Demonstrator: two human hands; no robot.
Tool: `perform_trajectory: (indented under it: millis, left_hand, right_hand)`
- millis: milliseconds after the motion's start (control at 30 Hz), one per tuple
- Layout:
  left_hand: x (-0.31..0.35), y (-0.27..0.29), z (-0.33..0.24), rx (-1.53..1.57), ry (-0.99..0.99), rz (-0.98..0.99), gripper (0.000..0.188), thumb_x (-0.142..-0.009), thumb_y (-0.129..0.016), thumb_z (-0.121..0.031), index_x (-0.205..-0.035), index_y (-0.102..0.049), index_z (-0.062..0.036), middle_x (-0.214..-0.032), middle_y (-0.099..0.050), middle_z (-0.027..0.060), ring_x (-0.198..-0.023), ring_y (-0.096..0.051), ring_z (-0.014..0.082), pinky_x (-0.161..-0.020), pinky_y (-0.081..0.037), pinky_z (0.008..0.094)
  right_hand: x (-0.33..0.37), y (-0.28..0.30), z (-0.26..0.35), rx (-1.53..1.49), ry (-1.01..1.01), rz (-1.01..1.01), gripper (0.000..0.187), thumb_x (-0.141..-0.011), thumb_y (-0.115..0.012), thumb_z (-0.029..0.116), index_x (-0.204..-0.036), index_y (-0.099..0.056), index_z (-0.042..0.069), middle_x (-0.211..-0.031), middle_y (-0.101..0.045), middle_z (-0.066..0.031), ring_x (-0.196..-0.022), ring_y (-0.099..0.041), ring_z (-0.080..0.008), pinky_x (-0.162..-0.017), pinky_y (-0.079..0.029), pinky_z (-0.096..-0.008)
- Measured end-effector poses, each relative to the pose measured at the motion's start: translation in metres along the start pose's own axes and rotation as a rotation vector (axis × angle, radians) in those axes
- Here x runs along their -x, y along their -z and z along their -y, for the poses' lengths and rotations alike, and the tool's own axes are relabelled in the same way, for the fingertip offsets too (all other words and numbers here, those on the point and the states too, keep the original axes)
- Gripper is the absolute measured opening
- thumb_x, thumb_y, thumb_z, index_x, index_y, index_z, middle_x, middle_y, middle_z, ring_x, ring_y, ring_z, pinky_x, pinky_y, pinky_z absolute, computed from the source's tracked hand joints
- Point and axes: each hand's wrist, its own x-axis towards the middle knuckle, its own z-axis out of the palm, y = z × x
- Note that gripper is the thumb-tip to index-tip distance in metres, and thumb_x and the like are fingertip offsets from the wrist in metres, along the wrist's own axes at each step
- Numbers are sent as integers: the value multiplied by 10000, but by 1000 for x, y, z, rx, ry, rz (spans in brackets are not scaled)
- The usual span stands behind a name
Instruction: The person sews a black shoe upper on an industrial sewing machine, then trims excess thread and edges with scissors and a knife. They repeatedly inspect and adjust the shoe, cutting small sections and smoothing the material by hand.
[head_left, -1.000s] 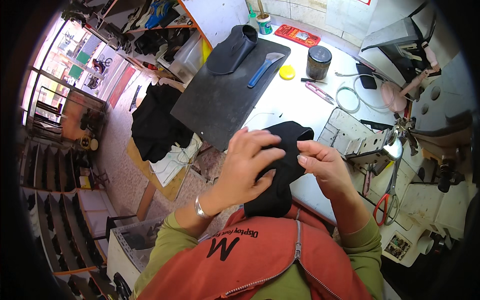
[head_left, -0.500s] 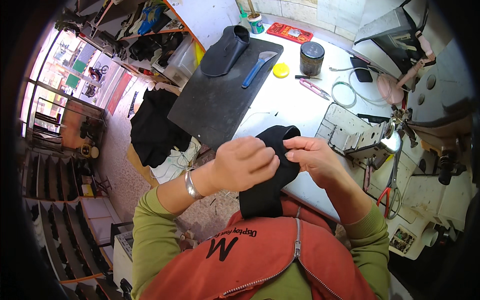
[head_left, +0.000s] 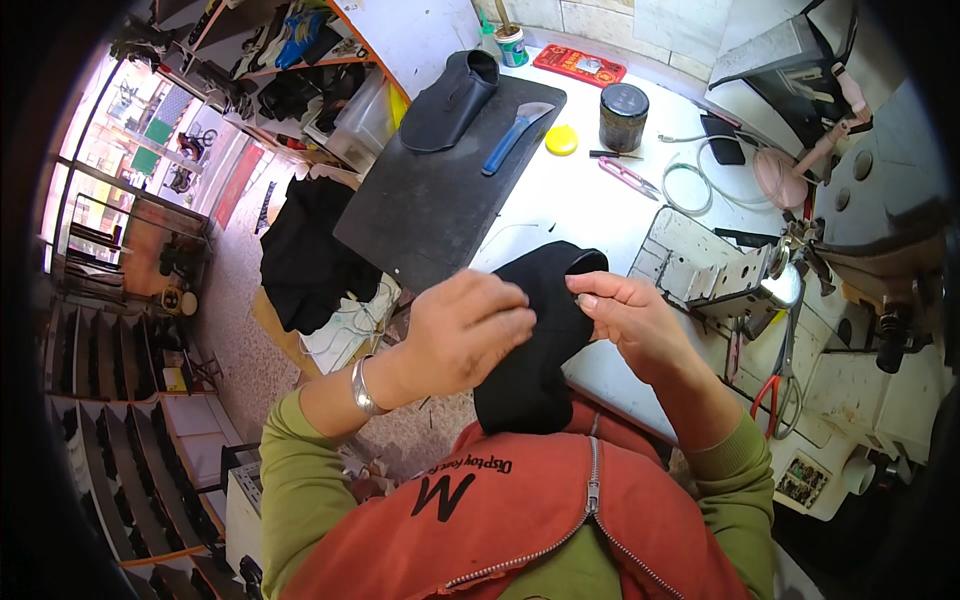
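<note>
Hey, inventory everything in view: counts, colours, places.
Cloth piece: one, black, centre
Tabletop: one, white, upper centre
Board: one, black, tabletop's left
Shoe upper: one, black, on board
Knife: one, blue-handled, on board
Jar: one, dark, tabletop's back
Disc: one, yellow, left of jar
Case: one, red, beyond disc
Snips: one, pink-handled, below jar
Sewing machine: one, pale, right
Scissors: one, red-handled, lower right
Cloth heap: one, black, left of board
Shoes: several, mixed colours, upper left
Vest: one, red, lower centre
Left hand: one, bare, by cloth piece
Right hand: one, bare, pinching cloth piece
</note>
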Motion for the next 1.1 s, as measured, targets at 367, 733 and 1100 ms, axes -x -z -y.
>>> perform_trajectory:
  millis: [367,733,1100]
  left_hand:
    - [-10,-6,11,1443,952,-207,465,-862,-675,-36,-1269,-452,-5,-1129,-624,76,-1009,-604,122,-903,-481,270]
    - [6,-9,-23,1204,627,-201,582,-792,-738,-15,-1270,-406,-36,-1205,-543,74,-1131,-517,130,-974,-393,275]
    - [7,-36,-22,295,632,-471,208,-835,-702,-110,-821,-506,-42,-786,-513,81,-729,-485,159,-646,-395,295]
  right_hand:
    - [10,-14,12,998,1001,171,290,-738,-747,183,-979,-703,27,-1212,-574,-190,-1264,-442,-406,-1030,-365,-408]
    - [18,-15,3,149,528,2,254,-923,-614,147,-703,-561,33,-750,-480,22,-681,-394,-74,-610,-337,-230]
    - [11,-42,-6,-316,171,-81,188,-981,-538,176,-1057,-640,37,-853,-567,62,-712,-436,-2,-613,-355,-166]
